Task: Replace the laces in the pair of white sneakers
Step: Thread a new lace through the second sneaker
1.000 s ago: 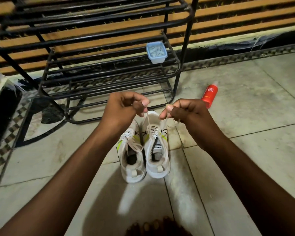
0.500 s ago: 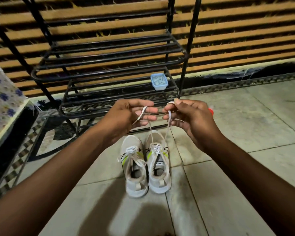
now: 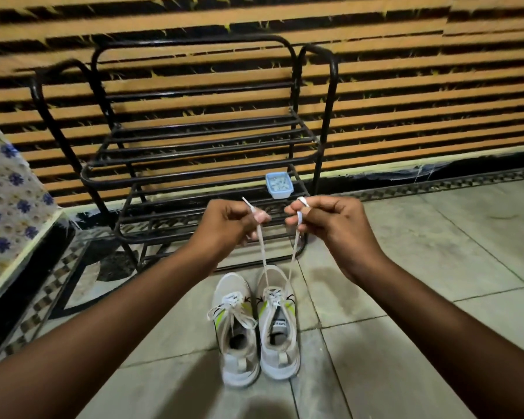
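The two white sneakers stand side by side on the tiled floor (image 3: pixel 406 343), the left sneaker (image 3: pixel 239 285) just beside the right sneaker (image 3: pixel 282 361). Their long axis runs away from the person, toes toward the black metal rack (image 3: pixel 194 140), heels near. The left hand (image 3: pixel 224 225) pinches one end of the white lace (image 3: pixel 262 249) and the right hand (image 3: pixel 330 225) pinches the other; both strands rise from the right sneaker. A small blue box (image 3: pixel 279 185) sits on the rack, before a striped wall (image 3: pixel 406 101)

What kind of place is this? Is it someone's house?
Probably the entry or porch of a home: a black metal shoe rack stands by a slatted wall, and white sneakers sit on the tiled floor in front of it.
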Motion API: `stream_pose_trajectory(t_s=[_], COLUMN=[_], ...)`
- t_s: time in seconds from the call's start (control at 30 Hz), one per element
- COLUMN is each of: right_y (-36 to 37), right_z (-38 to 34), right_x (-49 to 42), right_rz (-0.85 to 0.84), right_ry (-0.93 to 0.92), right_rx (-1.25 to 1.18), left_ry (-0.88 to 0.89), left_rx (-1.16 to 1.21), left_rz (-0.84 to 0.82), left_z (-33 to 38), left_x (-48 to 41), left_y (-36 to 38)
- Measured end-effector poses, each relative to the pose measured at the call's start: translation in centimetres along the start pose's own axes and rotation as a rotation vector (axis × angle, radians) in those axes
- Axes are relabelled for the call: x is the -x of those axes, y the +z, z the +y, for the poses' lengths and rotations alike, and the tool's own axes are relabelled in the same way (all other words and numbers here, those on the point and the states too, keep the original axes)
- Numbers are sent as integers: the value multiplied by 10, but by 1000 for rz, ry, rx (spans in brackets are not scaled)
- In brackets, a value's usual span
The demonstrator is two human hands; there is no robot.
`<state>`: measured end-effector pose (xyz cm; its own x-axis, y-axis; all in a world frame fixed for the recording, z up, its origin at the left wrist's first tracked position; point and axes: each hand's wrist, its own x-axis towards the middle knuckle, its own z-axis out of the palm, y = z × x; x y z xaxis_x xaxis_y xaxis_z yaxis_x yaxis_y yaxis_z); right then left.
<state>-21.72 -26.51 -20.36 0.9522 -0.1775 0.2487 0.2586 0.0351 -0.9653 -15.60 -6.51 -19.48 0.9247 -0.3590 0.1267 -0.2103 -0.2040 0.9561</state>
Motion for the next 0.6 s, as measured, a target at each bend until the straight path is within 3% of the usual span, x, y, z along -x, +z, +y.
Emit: stream_pose_trajectory(t_s=[0.3, 0.6], right_y=[15, 30], right_z=[-9, -16], right_x=[-1, -6], right_rz=[53, 157], right_ry=[-101, -180], right_rx=[114, 106], left_ry=[53, -9], left_rx=[74, 227], left_rz=[129, 215], left_z=[-3, -2], left_x=[-4, -2], left_y=[11, 14])
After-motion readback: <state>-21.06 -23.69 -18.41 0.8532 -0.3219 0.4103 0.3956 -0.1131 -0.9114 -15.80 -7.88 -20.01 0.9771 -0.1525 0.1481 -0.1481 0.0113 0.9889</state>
